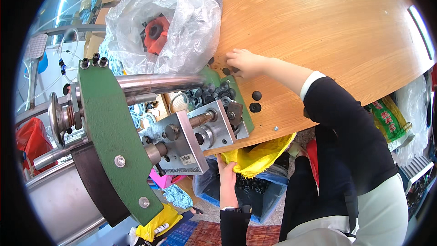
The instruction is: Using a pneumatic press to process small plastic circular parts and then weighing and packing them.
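My right hand (pixel 246 63) is on the wooden table, its fingers bent together over a black round rubber piece that shows partly beneath them. More such pieces lie close by, one (pixel 226 71) beside the fingertips and a pair (pixel 256 101) nearer the table's edge. Below that edge, my left hand (pixel 226 169) pinches the rim of a yellow plastic bag (pixel 259 157). The bag hangs over a blue-lined bin (pixel 271 200) with many small black parts inside. Left of my right hand, a heap of black rubber pieces (pixel 214 94) sits in the green-sided machine tray.
A machine with a green metal frame (pixel 109 127) and steel blocks (pixel 175 141) fills the left side. Behind it stands a clear plastic bag (pixel 191 23) with a red and black item inside. A green and yellow sack (pixel 387 118) lies at the right, beyond the table (pixel 309 23).
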`<move>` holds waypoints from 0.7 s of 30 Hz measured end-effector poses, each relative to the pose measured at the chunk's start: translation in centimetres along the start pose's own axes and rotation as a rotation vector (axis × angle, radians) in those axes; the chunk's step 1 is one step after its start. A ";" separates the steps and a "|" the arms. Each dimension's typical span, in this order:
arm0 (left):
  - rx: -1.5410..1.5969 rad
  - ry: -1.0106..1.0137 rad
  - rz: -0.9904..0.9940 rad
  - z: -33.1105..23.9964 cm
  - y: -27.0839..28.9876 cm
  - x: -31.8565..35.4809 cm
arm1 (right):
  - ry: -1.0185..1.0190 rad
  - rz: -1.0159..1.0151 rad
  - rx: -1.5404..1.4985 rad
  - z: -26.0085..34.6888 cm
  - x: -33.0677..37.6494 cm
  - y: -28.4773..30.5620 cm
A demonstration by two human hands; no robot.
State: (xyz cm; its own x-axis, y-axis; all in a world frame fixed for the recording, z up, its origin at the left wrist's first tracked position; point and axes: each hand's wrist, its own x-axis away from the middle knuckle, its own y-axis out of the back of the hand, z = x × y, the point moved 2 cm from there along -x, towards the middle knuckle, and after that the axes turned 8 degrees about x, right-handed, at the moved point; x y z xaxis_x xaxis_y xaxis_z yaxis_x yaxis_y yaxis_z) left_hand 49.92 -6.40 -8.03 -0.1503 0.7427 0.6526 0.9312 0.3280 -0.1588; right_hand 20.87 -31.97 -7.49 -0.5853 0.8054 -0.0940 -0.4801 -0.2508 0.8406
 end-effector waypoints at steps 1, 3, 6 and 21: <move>-0.004 -0.005 0.009 0.1 -0.4 -0.1 | -0.007 0.002 0.007 -0.5 0.6 -0.9; -0.006 0.006 0.024 0.0 -1.2 -0.1 | -0.004 -0.248 -0.044 -0.5 2.1 -2.6; -0.006 -0.014 0.004 -0.2 -1.2 0.1 | -0.166 -0.414 0.029 3.3 4.8 -3.8; -0.014 -0.016 0.040 0.1 -1.1 -0.2 | -0.050 -0.181 -0.289 21.9 17.5 -10.6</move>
State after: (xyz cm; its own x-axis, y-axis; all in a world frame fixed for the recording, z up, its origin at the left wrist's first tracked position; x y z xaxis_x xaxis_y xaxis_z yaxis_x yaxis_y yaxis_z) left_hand 48.91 -6.85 -8.09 -0.1181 0.7640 0.6343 0.9411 0.2900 -0.1740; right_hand 30.00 -3.41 -6.33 -0.4443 0.8743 -0.1953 -0.7428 -0.2377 0.6259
